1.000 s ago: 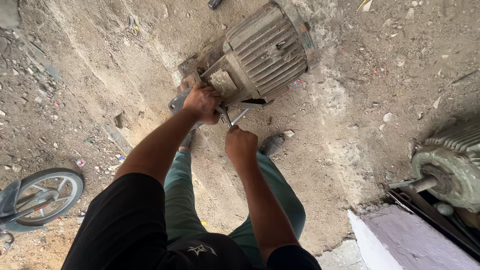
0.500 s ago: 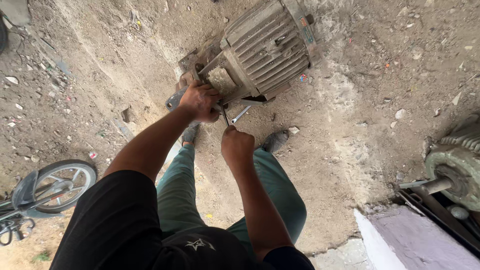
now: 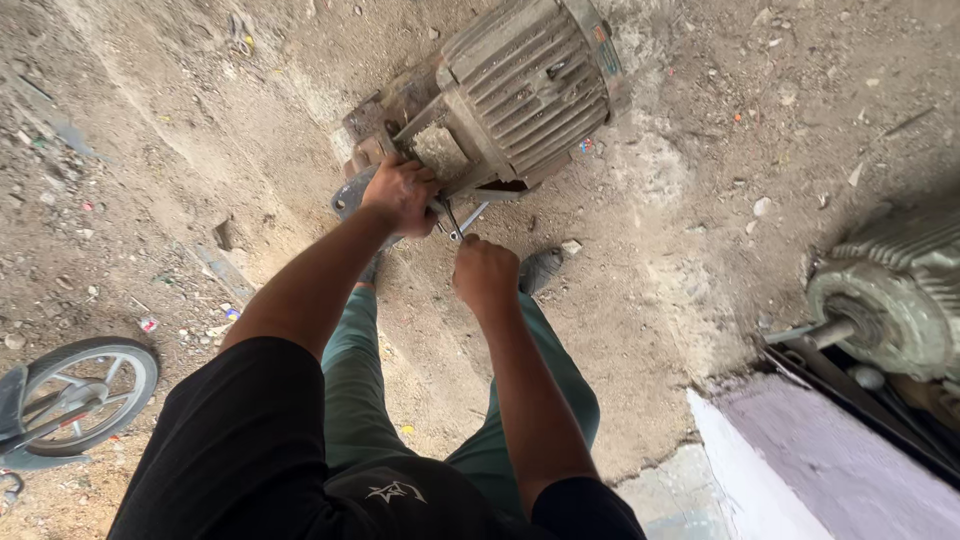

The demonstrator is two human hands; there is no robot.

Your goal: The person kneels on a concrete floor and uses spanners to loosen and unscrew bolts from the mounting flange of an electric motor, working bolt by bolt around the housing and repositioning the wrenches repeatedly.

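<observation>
At far left we note a grey spoked wheel (image 3: pixel 75 395) on the dirt, nearer the frame edge than a second ago, so our view has shifted, not the work. Our left hand (image 3: pixel 400 192) stays clamped on the base of the big ribbed grey electric motor (image 3: pixel 515 90), which lies on its side on the dusty ground. Our right hand (image 3: pixel 484 272) remains clenched around the slim metal spanner (image 3: pixel 466 222), its head at the motor's foot; the handle angle looks little changed, so we judge the fastener barely turned. A second ribbed motor (image 3: pixel 890 295) sits far right.
</observation>
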